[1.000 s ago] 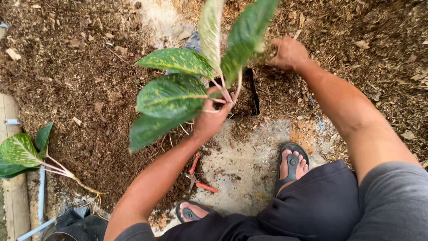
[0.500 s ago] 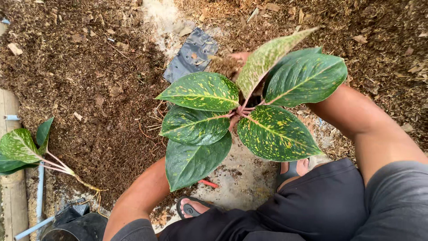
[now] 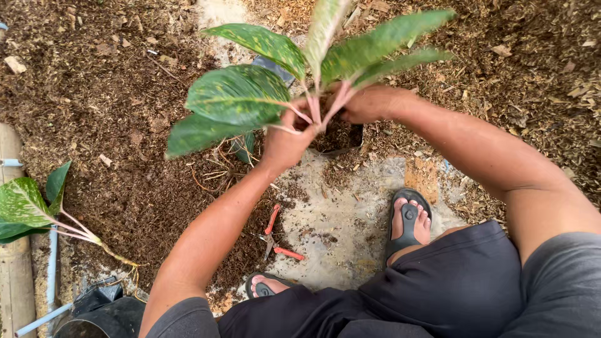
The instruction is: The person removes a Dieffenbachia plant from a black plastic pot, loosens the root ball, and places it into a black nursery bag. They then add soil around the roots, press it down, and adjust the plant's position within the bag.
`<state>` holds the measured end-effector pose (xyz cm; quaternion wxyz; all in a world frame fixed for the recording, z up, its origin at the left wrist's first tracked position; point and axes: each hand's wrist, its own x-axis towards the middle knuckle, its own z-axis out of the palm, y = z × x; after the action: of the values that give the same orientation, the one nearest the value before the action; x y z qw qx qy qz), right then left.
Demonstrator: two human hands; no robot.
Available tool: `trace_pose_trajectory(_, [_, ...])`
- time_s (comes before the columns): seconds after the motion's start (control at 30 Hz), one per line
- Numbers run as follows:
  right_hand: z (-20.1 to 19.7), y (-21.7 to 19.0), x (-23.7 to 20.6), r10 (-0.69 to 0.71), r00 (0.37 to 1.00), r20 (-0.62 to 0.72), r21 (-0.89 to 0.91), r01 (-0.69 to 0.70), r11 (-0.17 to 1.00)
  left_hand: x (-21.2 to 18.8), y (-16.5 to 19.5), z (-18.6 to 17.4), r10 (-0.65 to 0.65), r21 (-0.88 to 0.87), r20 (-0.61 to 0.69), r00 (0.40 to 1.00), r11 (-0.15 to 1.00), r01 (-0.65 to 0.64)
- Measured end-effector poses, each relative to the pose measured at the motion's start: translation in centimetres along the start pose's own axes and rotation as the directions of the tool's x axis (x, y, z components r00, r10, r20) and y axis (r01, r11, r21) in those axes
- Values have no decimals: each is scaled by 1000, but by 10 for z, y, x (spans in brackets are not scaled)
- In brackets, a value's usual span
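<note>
A plant with broad green, yellow-speckled leaves (image 3: 235,94) and pale pink stems stands upright in a small black nursery bag (image 3: 341,138) filled with dark soil. My left hand (image 3: 285,141) grips the stems at their base from the left. On the bag's right side my right hand (image 3: 369,103) presses against the plant's base and the soil. Leaves hide part of both hands and the far rim of the bag.
Brown mulch and soil (image 3: 113,112) cover the ground around a bare concrete patch (image 3: 338,231). Red-handled pruners (image 3: 275,235) lie by my left foot (image 3: 266,288). A second uprooted plant (image 3: 31,206) lies at left, near a black pot (image 3: 106,313).
The plant was lifted and turned toward me half a second ago; now it stands upright in the bag again, with both hands gathered at its base.
</note>
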<state>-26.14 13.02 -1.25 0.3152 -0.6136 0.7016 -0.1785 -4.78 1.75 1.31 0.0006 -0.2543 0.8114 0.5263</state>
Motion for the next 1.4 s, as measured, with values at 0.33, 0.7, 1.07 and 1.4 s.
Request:
trace_pose_trajectory(0.33, [10,-2,-5,320,908,-270,-148,-367,918,24,-5,6,120,-178,-207,971,971,-158])
trace_pose_trajectory(0.7, [-21,55,-22,581,757,-298,74,-589,805,21,8,12,86,-136,-188,978,984,-113])
trace_pose_trajectory(1.07, [16,54,-80,643,761,90,-326,-587,741,19,27,-1,-71,-21,63,996,997,72])
trace_pose_trajectory(1.4, [-11,79,-67,688,719,-102,123,-677,726,24,14,-4,-4,-50,-63,998,999,1])
